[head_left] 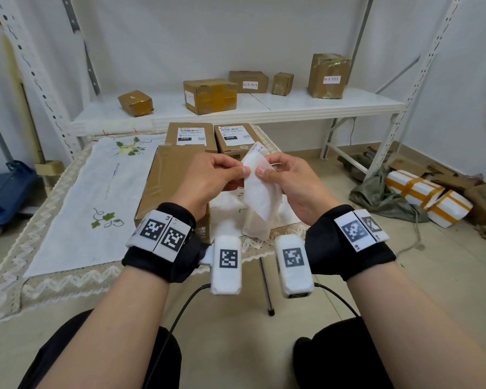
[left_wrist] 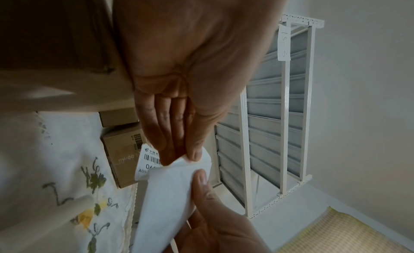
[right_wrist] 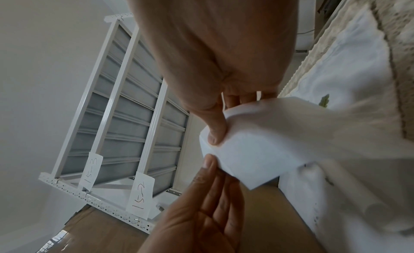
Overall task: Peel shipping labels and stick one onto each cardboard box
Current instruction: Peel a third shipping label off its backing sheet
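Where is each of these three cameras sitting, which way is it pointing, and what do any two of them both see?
Head: worn on the head, facing forward and down at the table; shows both forearms, left hand and right hand pinching the label sheet.
Left wrist: on the left wrist, looking along the palm at the fingertips; shows the left hand, right thumb and a labelled box.
Right wrist: on the right wrist, looking along the palm; shows the right hand and the left hand's fingers.
Shared: both wrist views see the label sheet and the white shelving rack.
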Demonstrator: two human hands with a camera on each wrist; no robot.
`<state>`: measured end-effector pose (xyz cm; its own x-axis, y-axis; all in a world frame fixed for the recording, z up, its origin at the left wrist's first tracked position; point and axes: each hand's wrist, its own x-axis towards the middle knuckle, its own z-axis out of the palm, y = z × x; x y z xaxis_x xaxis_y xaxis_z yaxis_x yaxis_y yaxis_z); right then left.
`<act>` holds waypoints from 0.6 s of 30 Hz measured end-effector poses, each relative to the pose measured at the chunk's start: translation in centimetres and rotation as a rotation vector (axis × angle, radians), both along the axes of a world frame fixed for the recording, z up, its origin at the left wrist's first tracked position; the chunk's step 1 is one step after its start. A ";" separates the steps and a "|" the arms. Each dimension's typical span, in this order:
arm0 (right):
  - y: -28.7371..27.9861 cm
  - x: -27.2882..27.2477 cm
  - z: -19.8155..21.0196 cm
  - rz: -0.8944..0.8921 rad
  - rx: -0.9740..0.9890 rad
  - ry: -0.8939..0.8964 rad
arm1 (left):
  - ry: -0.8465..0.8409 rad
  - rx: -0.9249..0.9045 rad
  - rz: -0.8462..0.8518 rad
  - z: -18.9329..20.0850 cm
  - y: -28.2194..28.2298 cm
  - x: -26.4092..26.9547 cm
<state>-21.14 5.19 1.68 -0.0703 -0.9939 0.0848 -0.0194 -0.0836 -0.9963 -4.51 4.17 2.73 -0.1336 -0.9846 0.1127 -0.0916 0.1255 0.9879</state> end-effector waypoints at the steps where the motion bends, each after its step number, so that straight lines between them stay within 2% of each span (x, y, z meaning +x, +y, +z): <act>1: 0.0 -0.1 0.0 -0.005 0.002 0.006 | 0.003 0.001 -0.001 0.0 0.0 0.0; 9: -0.1 -0.2 -0.1 0.025 0.033 0.028 | 0.012 -0.003 0.036 -0.1 -0.1 -0.1; 18: -0.3 -0.3 -0.5 -0.005 0.143 0.208 | -0.019 -0.026 0.029 -0.5 -0.2 -0.1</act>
